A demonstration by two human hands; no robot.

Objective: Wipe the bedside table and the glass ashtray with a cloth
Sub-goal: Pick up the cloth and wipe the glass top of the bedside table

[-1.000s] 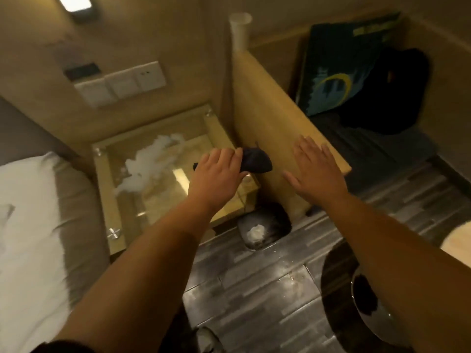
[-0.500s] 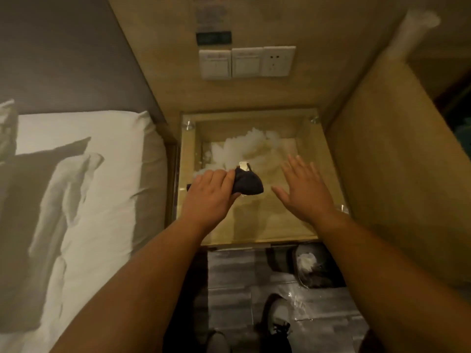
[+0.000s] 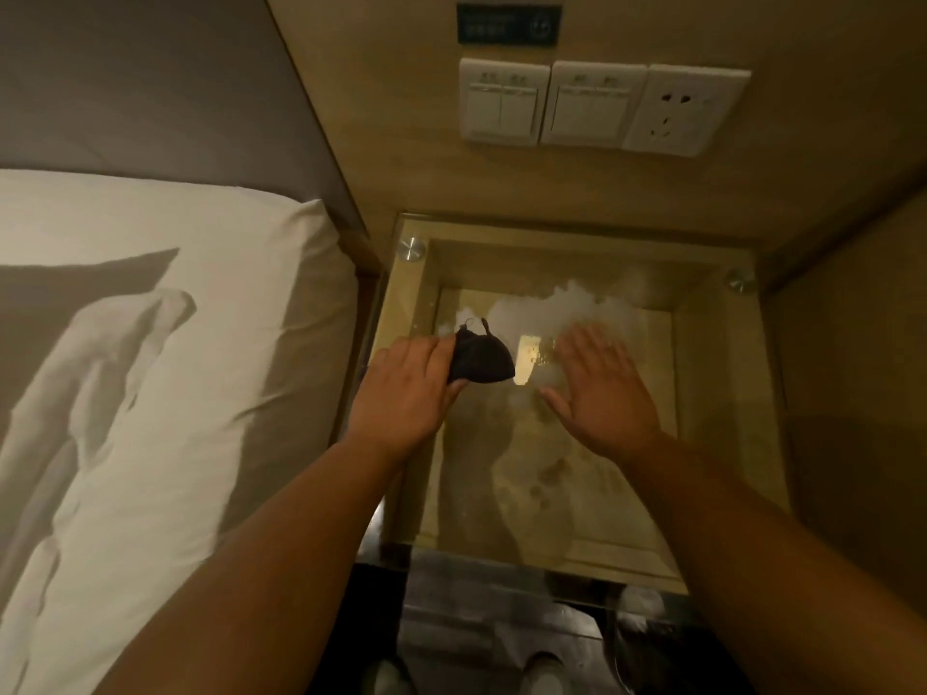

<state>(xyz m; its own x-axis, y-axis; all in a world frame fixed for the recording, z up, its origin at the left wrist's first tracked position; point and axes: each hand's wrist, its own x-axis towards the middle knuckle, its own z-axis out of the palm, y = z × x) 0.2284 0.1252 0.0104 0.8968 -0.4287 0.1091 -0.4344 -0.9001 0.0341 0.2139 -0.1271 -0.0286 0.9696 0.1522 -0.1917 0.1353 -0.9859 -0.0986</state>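
Left hand: my fingers are closed around a dark cloth, bunched; most of it sticks out past my fingertips, the rest is hidden in my grip.
Right hand: open and flat, fingers spread, empty; whether my palm touches the glass I cannot tell.
Surface: glass top of the bedside table, both my hands over it; a white smear sits near its far side, its near edge hidden behind my right hand.
Ashtray: I cannot make one out.
Bed: white bedding to my left, cut off by the frame.
Wall: switch panels and a socket; the dark sign above is unreadable.
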